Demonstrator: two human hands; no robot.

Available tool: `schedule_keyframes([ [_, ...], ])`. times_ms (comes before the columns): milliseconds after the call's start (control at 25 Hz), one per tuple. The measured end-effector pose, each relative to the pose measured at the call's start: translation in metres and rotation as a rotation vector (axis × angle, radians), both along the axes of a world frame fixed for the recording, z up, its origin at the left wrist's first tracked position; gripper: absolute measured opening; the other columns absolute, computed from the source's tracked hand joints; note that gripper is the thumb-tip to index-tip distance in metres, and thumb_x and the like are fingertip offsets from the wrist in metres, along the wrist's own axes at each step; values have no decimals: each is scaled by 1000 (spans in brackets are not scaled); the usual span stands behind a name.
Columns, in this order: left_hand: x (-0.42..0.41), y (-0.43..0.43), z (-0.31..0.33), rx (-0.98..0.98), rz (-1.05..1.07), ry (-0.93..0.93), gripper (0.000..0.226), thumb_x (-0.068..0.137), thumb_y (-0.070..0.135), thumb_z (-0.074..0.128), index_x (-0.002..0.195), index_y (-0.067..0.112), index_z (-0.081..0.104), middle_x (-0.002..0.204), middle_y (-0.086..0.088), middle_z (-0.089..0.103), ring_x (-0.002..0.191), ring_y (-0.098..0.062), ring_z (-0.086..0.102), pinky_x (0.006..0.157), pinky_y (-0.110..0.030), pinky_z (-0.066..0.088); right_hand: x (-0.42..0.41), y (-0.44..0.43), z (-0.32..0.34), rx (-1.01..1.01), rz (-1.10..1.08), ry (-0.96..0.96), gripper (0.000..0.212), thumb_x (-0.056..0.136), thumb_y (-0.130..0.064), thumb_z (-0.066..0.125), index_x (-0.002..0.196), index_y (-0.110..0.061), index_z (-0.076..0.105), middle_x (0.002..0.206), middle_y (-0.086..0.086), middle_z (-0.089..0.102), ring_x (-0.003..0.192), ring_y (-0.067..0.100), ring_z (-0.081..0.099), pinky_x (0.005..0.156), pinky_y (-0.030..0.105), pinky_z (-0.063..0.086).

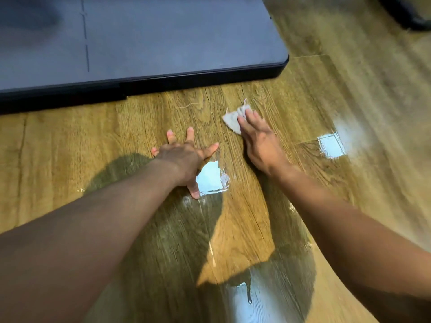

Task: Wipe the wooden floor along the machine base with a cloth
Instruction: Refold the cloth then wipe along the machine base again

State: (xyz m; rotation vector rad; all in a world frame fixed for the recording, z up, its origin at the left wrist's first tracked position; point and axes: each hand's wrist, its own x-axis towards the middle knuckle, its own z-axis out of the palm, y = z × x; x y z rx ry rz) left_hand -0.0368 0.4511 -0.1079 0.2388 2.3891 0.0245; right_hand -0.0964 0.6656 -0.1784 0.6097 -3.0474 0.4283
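While pinned under right hand (258, 141), cloth (233, 121) points up-left.

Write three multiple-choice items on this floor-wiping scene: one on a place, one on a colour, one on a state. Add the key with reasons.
1. Where is the cloth?
A. under the right hand
B. on the machine base
C. under the left hand

2. What colour is the cloth?
A. red
B. whitish
C. black

3. How is the left hand?
A. fisted
B. raised
C. spread flat on the floor

Key: 1 A, fingers press on it; 2 B, pale against brown wood; 3 C, fingers splayed, empty.
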Motion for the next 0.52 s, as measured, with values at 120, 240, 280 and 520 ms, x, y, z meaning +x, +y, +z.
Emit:
schedule_keyframes([
  [120,-1,0,-2,-2,3,0,128,62,47,84,143,55,-16,153,-12,-31,139,-52,-15,109,-67,21,117,35,8,-26,102,-7,49,98,-17,39,146,-12,32,156,9,22,145,23,16,118,40,16],
  [240,1,-2,-3,21,5,9,129,61,47,84,144,53,-14,154,-12,-29,139,-52,-14,109,-68,19,196,47,9,-1,92,-45,56,93,-8,47,147,-13,32,156,9,22,145,21,15,117,38,17],
  [280,3,-4,-3,27,2,20,129,61,48,84,146,51,-13,155,-11,-28,140,-51,-13,109,-68,18,191,49,10,10,127,-46,58,92,-7,50,146,-15,33,156,7,22,144,21,17,117,39,20],
  [520,29,-21,-4,60,12,62,118,69,58,75,152,41,-8,158,-6,-25,145,-41,-12,114,-62,9,95,27,7,65,-103,-105,51,97,-10,42,147,-18,32,157,5,17,144,24,15,116,47,19],
])
